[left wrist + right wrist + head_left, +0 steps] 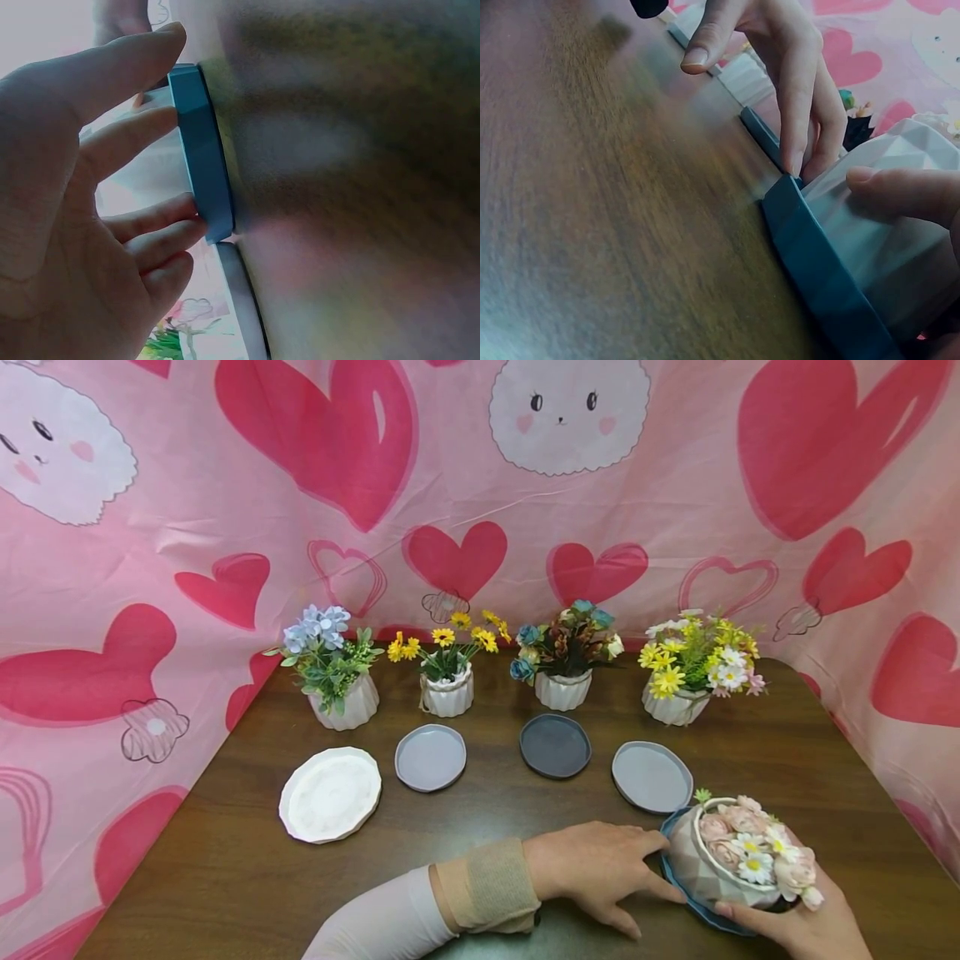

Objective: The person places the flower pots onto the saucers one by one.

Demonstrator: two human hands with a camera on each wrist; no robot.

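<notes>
A faceted white flower pot [693, 868] with pale pink roses and white daisies stands on a blue saucer [708, 917] at the front right. My right hand [813, 922] grips this pot from its right side, its thumb [904, 191] lying against the pot wall in the right wrist view. To the left of the pot is my left hand [600, 872], fingers extended and spread, their tips at the blue saucer's rim. The left wrist view shows those fingertips along the saucer's edge [202, 154], with the thumb held away from it. The right hand's other fingers are mostly hidden behind the pot.
Potted flowers line the table's back: blue [345, 702], yellow [448, 693], teal and brown [564, 689], yellow and white [675, 706]. Before them lie a white saucer [330, 795], a lavender-grey one [431, 758], a dark grey one [555, 746] and a light grey one [652, 777].
</notes>
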